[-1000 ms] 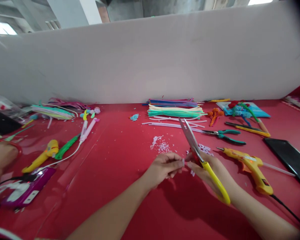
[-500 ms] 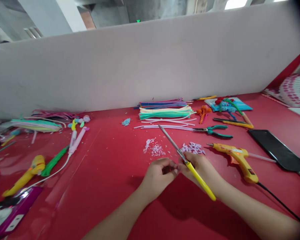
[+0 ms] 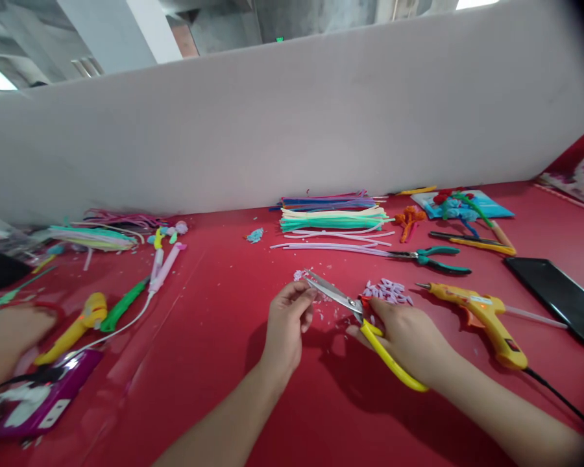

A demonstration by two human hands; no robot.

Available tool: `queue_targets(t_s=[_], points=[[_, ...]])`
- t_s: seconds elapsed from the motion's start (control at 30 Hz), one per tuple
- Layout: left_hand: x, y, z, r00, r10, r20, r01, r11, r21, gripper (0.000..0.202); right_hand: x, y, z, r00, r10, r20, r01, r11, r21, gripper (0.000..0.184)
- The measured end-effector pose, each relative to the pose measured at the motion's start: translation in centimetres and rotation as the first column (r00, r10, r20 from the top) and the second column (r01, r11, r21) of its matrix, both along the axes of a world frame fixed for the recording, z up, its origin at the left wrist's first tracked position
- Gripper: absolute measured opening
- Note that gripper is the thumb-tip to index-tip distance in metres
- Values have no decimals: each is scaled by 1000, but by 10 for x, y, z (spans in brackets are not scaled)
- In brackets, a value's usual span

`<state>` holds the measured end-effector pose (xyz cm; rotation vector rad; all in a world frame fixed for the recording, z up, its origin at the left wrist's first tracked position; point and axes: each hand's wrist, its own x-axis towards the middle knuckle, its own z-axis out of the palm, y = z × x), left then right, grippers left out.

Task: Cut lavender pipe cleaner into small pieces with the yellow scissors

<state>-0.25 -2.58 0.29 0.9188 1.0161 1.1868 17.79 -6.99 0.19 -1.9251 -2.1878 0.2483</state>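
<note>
My right hand [image 3: 409,331] holds yellow-handled scissors [image 3: 338,297], their blades slightly parted and pointing up and left. The blade tips reach the fingertips of my left hand [image 3: 289,318]. That hand is closed in a pinch; whatever sits between thumb and finger is too small to make out. Lilac trimmings [image 3: 299,275] lie on the red table behind the blades. Short lilac pieces [image 3: 388,291] form a small pile just beyond my right hand.
Bundled pipe cleaners [image 3: 335,220] lie by the white partition [image 3: 292,130]. Pliers [image 3: 433,258], a yellow glue gun [image 3: 481,318] and a black phone [image 3: 555,298] are at right. Another person's hand [image 3: 14,337] is at left, near a purple power strip [image 3: 48,395].
The scissors have come open, and their tips have met my left fingertips. My left hand has moved left and up. Another person's hand has appeared at the left. The view has shifted slightly.
</note>
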Motion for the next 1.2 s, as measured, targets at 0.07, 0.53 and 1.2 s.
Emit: queue_targets(t_s=[0.07, 0.53, 1.2], points=[[-1, 1, 0, 1000, 16, 24, -16, 1000, 9, 13, -1, -1, -3, 999, 13, 33, -13, 1000, -1, 34], [0, -2, 0, 996, 14, 92, -15, 1000, 12, 13, -3, -1, -7, 996, 50, 70, -51, 999, 10, 33], [-1, -1, 0, 992, -22, 127, 21, 1000, 10, 15, -4, -1, -7, 999, 35, 38, -34, 999, -20, 35]])
